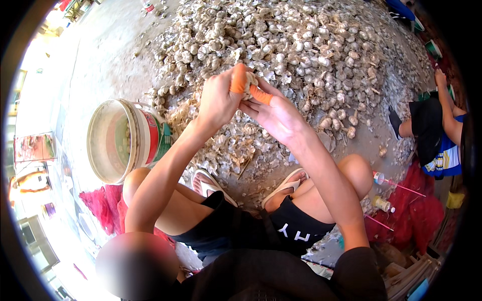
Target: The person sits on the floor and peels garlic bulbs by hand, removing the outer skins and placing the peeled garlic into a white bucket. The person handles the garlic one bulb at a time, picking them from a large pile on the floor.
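Note:
Both my hands meet over the near side of a wide heap of garlic bulbs (308,45), with a garlic bulb (249,84) between them. My left hand (222,94) grips the bulb from the left, an orange covering on its thumb or a finger. My right hand (276,111) holds it from the right, palm turned up, also with an orange covering on one digit. The fingers hide part of the bulb. Loose papery garlic skins (241,143) lie beneath the hands. To the left stands a large plastic bucket (135,139), its mouth tilted towards the left of the picture.
Red mesh netting (418,210) lies at the right with plastic bottles (383,204); more red netting (103,207) lies beside my left knee. A co-worker's arm (446,94) and leg show at the far right, near green containers (433,49). My sandalled feet flank the skins.

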Action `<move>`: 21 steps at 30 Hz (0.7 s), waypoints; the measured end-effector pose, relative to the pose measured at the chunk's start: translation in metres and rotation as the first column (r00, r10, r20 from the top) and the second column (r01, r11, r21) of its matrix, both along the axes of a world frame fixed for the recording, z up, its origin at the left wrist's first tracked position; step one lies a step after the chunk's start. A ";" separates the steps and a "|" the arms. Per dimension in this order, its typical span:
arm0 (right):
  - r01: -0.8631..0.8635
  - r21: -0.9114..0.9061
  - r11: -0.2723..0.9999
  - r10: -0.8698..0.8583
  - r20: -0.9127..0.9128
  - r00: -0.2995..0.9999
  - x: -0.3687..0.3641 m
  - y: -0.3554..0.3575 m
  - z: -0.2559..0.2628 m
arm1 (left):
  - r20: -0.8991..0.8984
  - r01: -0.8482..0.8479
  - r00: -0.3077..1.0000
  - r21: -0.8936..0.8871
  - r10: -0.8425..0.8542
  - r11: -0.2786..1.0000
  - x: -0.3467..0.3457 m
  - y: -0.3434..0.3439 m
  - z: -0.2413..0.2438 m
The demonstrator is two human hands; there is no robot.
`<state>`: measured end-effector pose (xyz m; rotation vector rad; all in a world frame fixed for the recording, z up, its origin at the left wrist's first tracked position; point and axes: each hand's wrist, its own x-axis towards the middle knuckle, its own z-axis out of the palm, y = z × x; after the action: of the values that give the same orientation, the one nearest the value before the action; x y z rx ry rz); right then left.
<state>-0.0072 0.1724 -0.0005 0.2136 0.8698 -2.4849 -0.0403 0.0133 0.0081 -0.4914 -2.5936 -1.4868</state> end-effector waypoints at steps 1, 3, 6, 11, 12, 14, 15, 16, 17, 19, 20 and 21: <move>-0.011 -0.016 1.000 0.011 -0.011 1.000 0.000 0.000 0.003 | 0.041 -0.013 0.999 0.048 0.011 0.999 -0.003 -0.002 -0.001; -0.028 -0.048 0.998 0.027 -0.036 0.999 0.001 0.004 0.009 | 0.121 -0.038 0.992 0.142 0.021 0.989 -0.009 -0.006 -0.003; -0.033 -0.118 0.993 0.031 -0.019 0.999 -0.001 0.005 0.009 | -0.151 -0.035 0.988 -0.081 0.022 0.996 -0.015 -0.013 -0.003; 0.001 -0.015 1.000 -0.001 0.009 1.000 -0.003 0.003 0.010 | -0.327 -0.136 0.941 -0.605 -0.089 0.785 -0.027 -0.039 0.007; 0.009 0.001 1.000 -0.009 0.000 1.000 -0.003 0.005 0.010 | -0.281 -0.150 0.958 -0.676 -0.064 0.721 -0.032 -0.040 0.012; 0.038 0.030 0.999 -0.038 0.003 0.999 -0.004 0.007 0.008 | -0.081 -0.076 0.996 -0.768 0.022 0.635 -0.034 -0.041 0.022; 0.047 0.035 0.998 -0.047 0.010 0.999 -0.004 0.001 0.011 | -0.251 -0.182 0.968 -0.743 -0.016 0.644 -0.034 -0.051 0.014; 0.059 0.044 0.997 -0.059 0.019 0.998 -0.005 -0.002 0.012 | -0.412 -0.278 0.909 -0.699 -0.055 0.659 -0.036 -0.062 0.000; 0.051 0.041 0.998 -0.052 0.022 0.998 -0.005 -0.005 0.013 | -0.561 -0.363 0.823 -0.641 -0.090 0.676 -0.038 -0.072 -0.013; 0.065 0.050 0.997 -0.067 0.036 0.997 -0.005 0.003 0.007 | -0.378 -0.268 0.926 -0.634 0.012 0.726 -0.031 -0.053 0.000; 0.070 0.046 0.996 -0.072 0.041 0.997 -0.005 0.003 0.006 | -0.352 -0.251 0.936 -0.607 0.029 0.754 -0.030 -0.047 0.006; 0.073 0.043 0.996 -0.075 0.047 0.996 -0.006 0.002 0.006 | -0.324 -0.236 0.945 -0.578 0.045 0.781 -0.029 -0.043 0.008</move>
<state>-0.0129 0.1747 0.0053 0.3250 0.9089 -2.5202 -0.0690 -0.0297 0.0166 -0.5046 -2.7332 -0.4369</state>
